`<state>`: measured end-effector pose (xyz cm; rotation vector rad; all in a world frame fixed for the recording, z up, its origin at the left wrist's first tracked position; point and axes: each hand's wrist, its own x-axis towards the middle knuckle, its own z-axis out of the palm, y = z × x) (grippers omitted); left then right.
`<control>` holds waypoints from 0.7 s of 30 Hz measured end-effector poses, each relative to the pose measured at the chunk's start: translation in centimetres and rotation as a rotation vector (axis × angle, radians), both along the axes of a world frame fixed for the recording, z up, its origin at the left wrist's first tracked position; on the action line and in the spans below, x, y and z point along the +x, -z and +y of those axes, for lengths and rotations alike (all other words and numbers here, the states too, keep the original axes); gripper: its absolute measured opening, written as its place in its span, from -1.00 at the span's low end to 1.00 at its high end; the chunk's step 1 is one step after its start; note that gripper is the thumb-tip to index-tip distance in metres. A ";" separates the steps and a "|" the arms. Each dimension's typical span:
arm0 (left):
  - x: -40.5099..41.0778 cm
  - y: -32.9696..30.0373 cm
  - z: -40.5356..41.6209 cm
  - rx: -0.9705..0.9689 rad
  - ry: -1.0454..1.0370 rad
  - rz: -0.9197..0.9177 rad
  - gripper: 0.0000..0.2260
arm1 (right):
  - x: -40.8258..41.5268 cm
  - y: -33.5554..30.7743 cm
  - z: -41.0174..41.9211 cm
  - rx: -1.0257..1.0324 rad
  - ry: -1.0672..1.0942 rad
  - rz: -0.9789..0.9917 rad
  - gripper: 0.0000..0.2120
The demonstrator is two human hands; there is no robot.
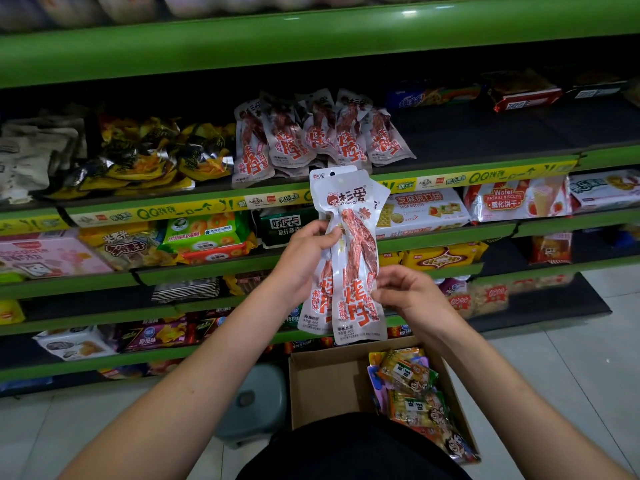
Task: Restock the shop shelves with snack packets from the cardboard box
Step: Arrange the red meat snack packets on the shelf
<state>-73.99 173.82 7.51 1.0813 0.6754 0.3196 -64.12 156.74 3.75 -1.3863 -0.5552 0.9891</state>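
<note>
Cardboard box (322,382) sits on the floor tiles nearest the person, open, with bright snack packets (412,396) piled along its right side and a grey stool (252,403) just to its left. Above it, the left hand (304,261) grips a fan of white-and-red meat snack packets (353,258) upright, while the right hand (408,292) pinches their right edge. Beyond, matching packets (311,133) stand on the green shelf (450,168), among other snacks.
</note>
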 end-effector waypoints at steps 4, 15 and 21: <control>0.0 -0.1 -0.1 -0.007 0.007 -0.001 -0.96 | 0.0 0.1 -0.1 0.002 0.010 -0.011 -0.65; 0.4 -0.1 0.1 0.027 -0.001 0.013 -0.94 | 0.1 0.0 -0.3 -0.038 0.023 -0.036 -0.74; 0.7 -0.2 0.2 0.027 -0.016 0.011 -0.91 | 0.2 -0.1 -0.3 -0.055 0.022 -0.042 -0.76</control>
